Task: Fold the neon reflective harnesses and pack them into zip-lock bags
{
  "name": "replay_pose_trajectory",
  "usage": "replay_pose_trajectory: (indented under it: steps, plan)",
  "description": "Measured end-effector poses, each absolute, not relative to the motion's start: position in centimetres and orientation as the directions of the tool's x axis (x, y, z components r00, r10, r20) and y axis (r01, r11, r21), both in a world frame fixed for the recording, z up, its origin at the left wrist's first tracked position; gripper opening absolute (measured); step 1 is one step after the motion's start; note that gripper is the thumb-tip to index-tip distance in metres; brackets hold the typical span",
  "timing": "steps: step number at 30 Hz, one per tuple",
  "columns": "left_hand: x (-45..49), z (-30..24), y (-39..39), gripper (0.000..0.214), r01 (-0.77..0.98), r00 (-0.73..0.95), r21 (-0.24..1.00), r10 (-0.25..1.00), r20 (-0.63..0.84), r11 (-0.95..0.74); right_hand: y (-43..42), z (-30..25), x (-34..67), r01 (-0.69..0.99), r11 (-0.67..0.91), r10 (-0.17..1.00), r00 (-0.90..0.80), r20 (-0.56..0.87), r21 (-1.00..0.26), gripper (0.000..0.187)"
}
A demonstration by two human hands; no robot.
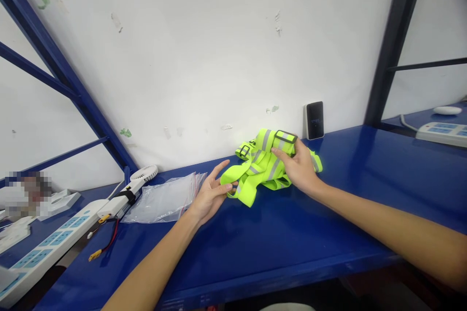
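Safety vest (pixel 260 167), fluorescent yellow-green with grey reflective bands, lies bunched on the blue steel shelf (pixel 277 252), a little right of the frame's centre and against the white wall (pixel 200 48). Its long axis runs nearly across our view, rising slightly from lower left to upper right. Our right hand (pixel 297 165) is the nearer, lying over the vest's right end, with the thumb and fingers curled down around the folds, gripping them beside a black-framed buckle (pixel 285 136). Our left hand (pixel 211 194) is at the lower-left end with its fingers spread open, and its fingertips (pixel 229 186) just meet the fabric without closing on it. Left of that hand, a clear zip bag (pixel 162 199) lies flat on the shelf. Further toward the lower left are a white power strip (pixel 54 248), a small white fan (pixel 144 173) and a red-and-black wire with yellow connectors (pixel 95 254). A small black device (pixel 314 120) stands upright against the wall just beyond the vest, and a second power strip (pixel 443 133) sits at the right edge.
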State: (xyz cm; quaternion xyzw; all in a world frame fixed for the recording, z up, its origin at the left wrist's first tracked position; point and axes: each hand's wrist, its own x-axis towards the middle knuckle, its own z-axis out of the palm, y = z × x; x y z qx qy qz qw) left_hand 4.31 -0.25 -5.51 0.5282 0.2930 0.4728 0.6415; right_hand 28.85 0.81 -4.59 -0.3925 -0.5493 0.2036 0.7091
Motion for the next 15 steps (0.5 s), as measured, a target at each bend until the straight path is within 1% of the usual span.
replay_pose_trajectory:
  steps: [2, 4, 6, 7, 9, 11, 15]
  plan:
    - [4.4, -6.1, 0.0, 0.071, -0.203, 0.369, 0.979, 0.923, 0.109, -0.034, 1.0, -4.4, 29.1, 0.103, 0.603, 0.721, 0.354, 0.595, -0.791, 0.034]
    - [4.6, -6.7, 0.4, 0.05, -0.116, 0.332, 0.992, 0.94, 0.083, -0.047, 1.0, -4.2, 29.2, 0.071, 0.613, 0.714, 0.377, 0.59, -0.787, 0.037]
    - [4.6, -7.2, 0.8, 0.031, -0.064, 0.262, 0.998, 0.964, 0.046, -0.03, 0.9, -4.1, 29.2, 0.054, 0.629, 0.708, 0.371, 0.601, -0.775, 0.038]
    - [4.6, -7.4, 1.0, 0.027, -0.053, 0.223, 0.998, 0.974, 0.037, -0.025, 0.9, -4.0, 29.2, 0.055, 0.633, 0.708, 0.364, 0.606, -0.772, 0.038]
    - [4.6, -7.5, 1.2, 0.026, -0.053, 0.159, 0.998, 0.986, 0.053, -0.045, 0.8, -4.1, 29.1, 0.059, 0.633, 0.712, 0.349, 0.61, -0.772, 0.037]
    - [4.5, -7.3, 1.2, 0.03, -0.097, 0.143, 0.991, 0.984, 0.11, -0.097, 0.8, -4.3, 29.0, 0.055, 0.627, 0.719, 0.343, 0.604, -0.777, 0.037]
    - [4.5, -6.4, 1.1, 0.04, -0.288, 0.13, 0.948, 0.975, 0.179, -0.136, 1.2, -4.6, 29.1, 0.038, 0.618, 0.727, 0.353, 0.589, -0.785, 0.038]
